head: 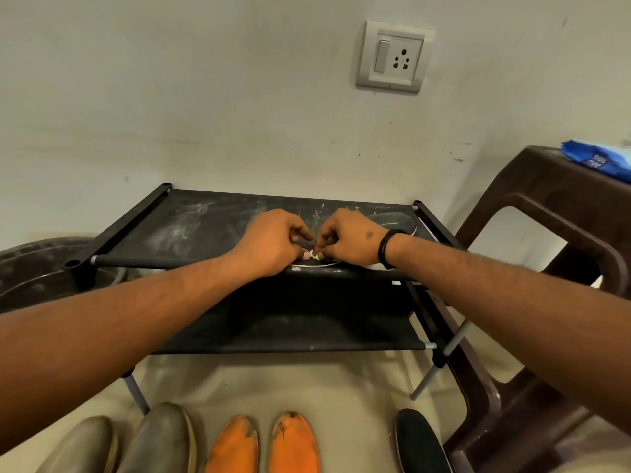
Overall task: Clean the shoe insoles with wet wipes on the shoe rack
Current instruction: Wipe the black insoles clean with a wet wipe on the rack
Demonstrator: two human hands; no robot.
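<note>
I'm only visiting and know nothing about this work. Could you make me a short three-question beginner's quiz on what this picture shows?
1. True or false: the blue plastic wipes packet lies on the top shelf of the black fabric shoe rack.
2. What do the left hand and right hand pinch between them? A) an orange shoe B) a small pale wipe C) the wall switch
3. Fill in: the orange shoes stand on the ____ in front of the rack.

Key
1. False: it lies on the brown plastic stool to the right.
2. B
3. floor
</note>
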